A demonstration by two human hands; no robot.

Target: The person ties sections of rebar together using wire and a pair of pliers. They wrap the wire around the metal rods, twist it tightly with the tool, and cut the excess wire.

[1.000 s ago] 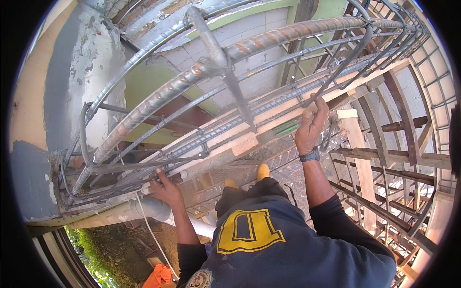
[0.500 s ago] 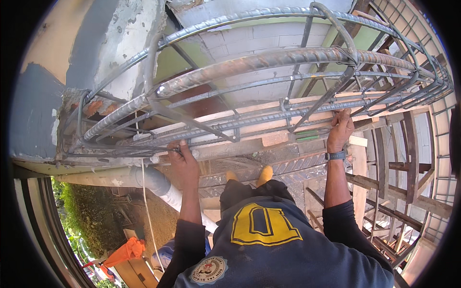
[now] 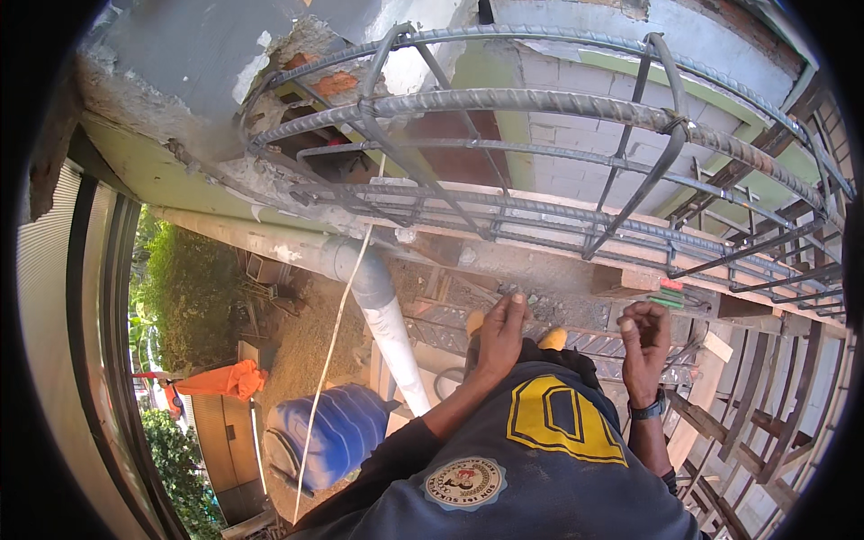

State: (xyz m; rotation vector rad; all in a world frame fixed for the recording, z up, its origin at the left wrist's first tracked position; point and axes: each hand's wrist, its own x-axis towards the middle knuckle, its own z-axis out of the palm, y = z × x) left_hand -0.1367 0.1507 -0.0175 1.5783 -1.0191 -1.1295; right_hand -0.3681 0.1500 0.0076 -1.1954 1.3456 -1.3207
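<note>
A cage of ribbed steel rebar [image 3: 558, 106] with bent stirrups [image 3: 670, 162] spans the view in front of me. Both my hands are below it, apart from the bars and close to my body. My left hand [image 3: 502, 337] is closed, thumb pressed to the fingers; anything in it is too small to make out. To its right, my right hand [image 3: 646, 351] has curled fingers with the thumb drawn in, and its contents cannot be made out either. A tool with green and red handles [image 3: 668, 297] lies just beyond the right hand, beneath the cage.
A wooden block [image 3: 621, 281] sits under the cage. At left, a pale string [image 3: 328, 360] hangs past a white and grey pipe [image 3: 396, 351] and a blue barrel [image 3: 337, 432]. Timber framing [image 3: 774, 396] fills the right side. My yellow boots [image 3: 553, 338] show below.
Both hands have left the lower rebar and drawn back toward my body, closer together. The view has swung left, bringing the blue barrel into sight.
</note>
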